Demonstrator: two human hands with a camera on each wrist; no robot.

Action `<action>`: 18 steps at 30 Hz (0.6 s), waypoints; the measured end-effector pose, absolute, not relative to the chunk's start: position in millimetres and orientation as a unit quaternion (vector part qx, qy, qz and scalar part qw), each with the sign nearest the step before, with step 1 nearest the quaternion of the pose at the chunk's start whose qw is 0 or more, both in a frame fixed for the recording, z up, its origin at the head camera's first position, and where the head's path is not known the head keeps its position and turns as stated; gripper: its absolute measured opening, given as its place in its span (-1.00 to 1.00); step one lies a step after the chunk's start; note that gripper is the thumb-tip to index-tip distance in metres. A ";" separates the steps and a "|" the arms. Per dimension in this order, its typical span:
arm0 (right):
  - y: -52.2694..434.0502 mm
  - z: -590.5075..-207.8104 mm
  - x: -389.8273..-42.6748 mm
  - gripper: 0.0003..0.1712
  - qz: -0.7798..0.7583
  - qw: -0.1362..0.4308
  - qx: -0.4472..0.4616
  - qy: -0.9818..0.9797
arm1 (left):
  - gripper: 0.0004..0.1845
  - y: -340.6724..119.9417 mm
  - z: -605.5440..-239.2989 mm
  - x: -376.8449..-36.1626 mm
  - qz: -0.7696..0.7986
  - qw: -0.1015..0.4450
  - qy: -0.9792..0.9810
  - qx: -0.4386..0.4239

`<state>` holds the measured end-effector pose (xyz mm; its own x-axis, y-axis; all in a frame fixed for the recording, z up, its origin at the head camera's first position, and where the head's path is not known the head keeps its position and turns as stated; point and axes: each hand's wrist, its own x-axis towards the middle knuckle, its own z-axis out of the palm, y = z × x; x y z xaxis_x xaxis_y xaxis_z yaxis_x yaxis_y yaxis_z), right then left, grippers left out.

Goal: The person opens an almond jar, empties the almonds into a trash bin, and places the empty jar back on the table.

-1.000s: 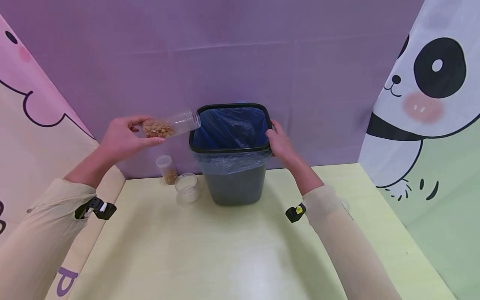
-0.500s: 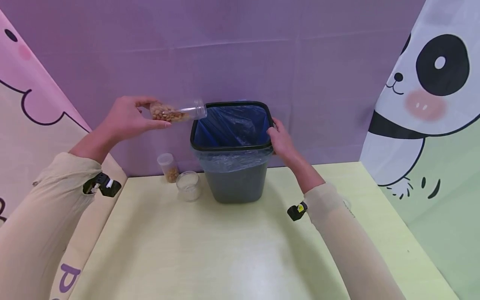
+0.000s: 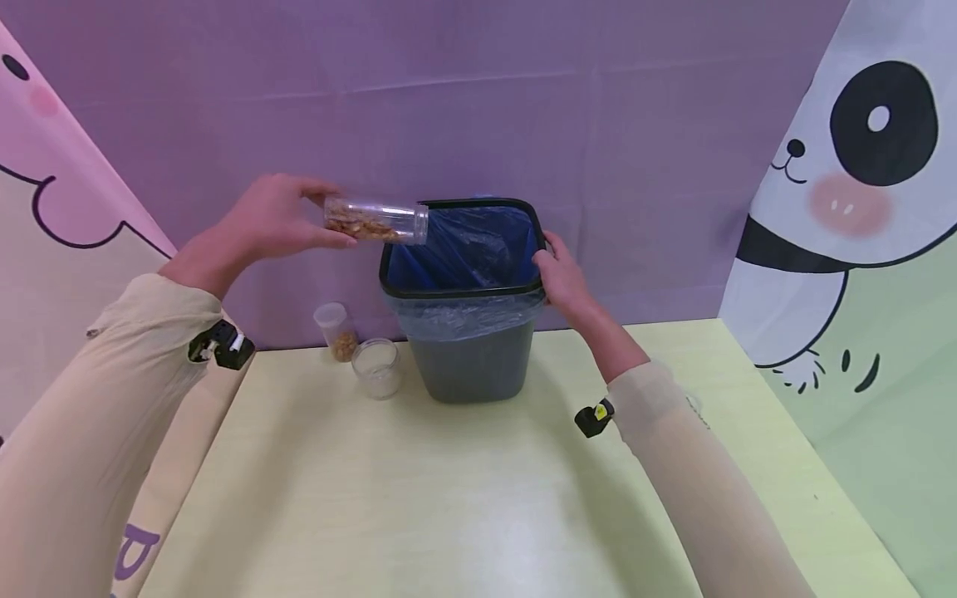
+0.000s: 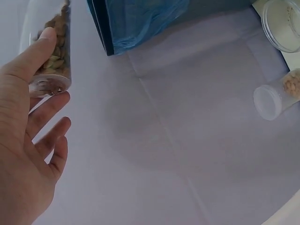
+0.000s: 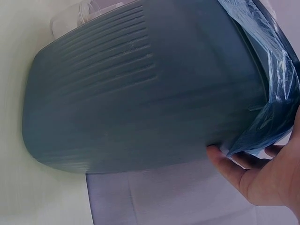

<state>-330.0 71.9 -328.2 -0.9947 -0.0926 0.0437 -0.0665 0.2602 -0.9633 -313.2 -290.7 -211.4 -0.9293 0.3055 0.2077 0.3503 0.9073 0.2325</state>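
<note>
Near its base, my left hand (image 3: 272, 220) pinches a clear plastic jar (image 3: 381, 221) between thumb and fingers. The jar lies almost level in the air, brown nut-like pieces (image 4: 57, 51) along its lower side. Its threaded mouth points right, over the left rim of a grey trash bin (image 3: 471, 365). A blue plastic bag (image 3: 478, 249) lines the bin and folds over beneath the black rim. My right hand (image 3: 564, 278) grips the bin's right rim, its fingers (image 5: 226, 166) against the outer wall and bag.
Left of the bin, a small lidded tub (image 3: 338, 334) with light-brown pieces stands near a wide clear jar (image 3: 377, 370). Both sit at the back of the pale table (image 3: 449, 498). A purple cloth wall (image 3: 299, 124) rises directly behind; printed panels flank both sides.
My left hand has risen and moved right with the jar, bringing its mouth from beside the bin to over its rim. The pieces have spread along the jar. My right hand keeps its grip.
</note>
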 end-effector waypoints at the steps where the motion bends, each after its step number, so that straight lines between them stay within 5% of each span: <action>1: 71.8 -328.1 -330.2 -0.35 -0.605 0.010 -0.050 0.795 | -0.04 -288.3 -210.0 -313.4 -0.128 0.079 -0.974 -0.170; 18: 70.7 -328.7 -327.7 -0.36 -0.607 0.014 -0.052 0.793 | -0.08 -274.1 -207.3 -315.1 -0.120 0.047 -0.978 -0.166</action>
